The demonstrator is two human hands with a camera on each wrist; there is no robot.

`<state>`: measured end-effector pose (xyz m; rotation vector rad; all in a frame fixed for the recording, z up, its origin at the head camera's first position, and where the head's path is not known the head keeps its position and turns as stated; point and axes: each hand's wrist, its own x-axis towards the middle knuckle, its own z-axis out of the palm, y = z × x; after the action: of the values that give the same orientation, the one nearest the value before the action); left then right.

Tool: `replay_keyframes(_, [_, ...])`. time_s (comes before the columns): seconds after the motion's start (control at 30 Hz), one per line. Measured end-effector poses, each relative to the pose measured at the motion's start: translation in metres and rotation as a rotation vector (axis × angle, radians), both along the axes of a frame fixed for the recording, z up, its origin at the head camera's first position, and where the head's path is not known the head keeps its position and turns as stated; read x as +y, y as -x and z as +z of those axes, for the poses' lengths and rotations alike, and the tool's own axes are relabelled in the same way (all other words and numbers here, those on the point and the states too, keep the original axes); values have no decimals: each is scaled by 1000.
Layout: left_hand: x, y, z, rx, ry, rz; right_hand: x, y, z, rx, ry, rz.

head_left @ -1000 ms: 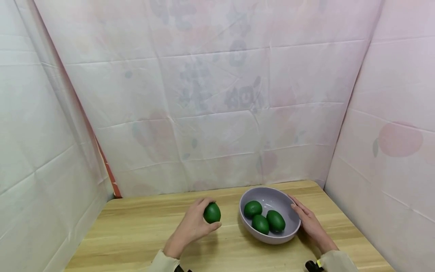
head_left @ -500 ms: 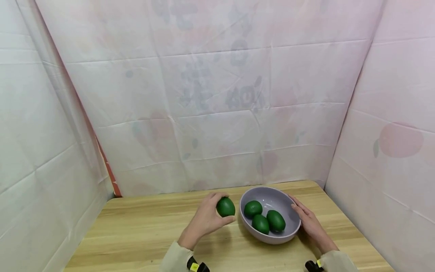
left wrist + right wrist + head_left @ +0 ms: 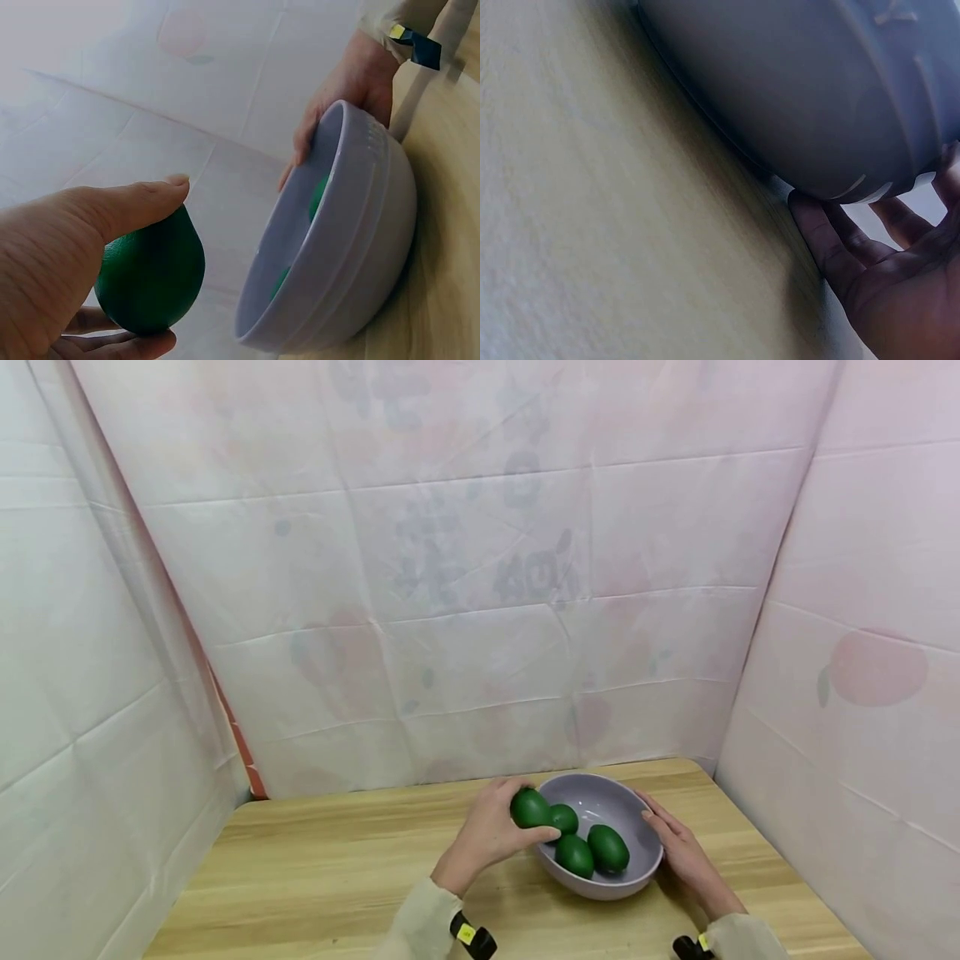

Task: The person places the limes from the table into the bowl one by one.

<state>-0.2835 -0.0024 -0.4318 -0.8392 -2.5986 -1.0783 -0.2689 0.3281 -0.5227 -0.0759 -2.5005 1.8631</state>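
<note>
My left hand (image 3: pixel 487 828) grips a green avocado (image 3: pixel 529 808) between thumb and fingers at the left rim of the grey-purple bowl (image 3: pixel 600 889). In the left wrist view the held avocado (image 3: pixel 154 274) is raised, apart from the bowl (image 3: pixel 375 225). Several fingers are partly hidden behind the fruit. Inside the bowl lie three more green avocados (image 3: pixel 608 848), grouped toward its left and front. My right hand (image 3: pixel 684 852) holds the bowl's right side, thumb over the rim. The right wrist view shows fingers of that hand (image 3: pixel 900 289) touching the outer wall.
The bowl stands on a wood-grain table (image 3: pixel 315 868), toward its right side. Pale printed cloth (image 3: pixel 465 693) hangs behind the table and along both sides. Each wrist wears a dark strap (image 3: pixel 472 935) with a yellow tag.
My left hand has carried the avocado rightward, from over the table to the bowl's left rim. The right hand, the bowl and the three avocados inside have stayed put.
</note>
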Motion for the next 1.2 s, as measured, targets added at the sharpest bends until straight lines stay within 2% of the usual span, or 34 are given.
replay_keyframes(0.33, [25, 11, -8, -12, 40, -24, -1, 1, 0, 3, -2, -2])
replay_keyframes(0.67, [44, 20, -12, -118, 49, -48, -1, 3, 2, 5, 38, -3])
replay_keyframes(0.8, [50, 24, -14, -133, 49, -51, -1, 4, 2, 12, 43, -7])
replay_keyframes(1.03, [59, 23, -15, -171, 71, -21, 0, 4, 0, -21, 30, -7])
replay_keyframes(1.2, [67, 25, -17, -179, 72, -32, 2, 3, 0, -34, 21, -5])
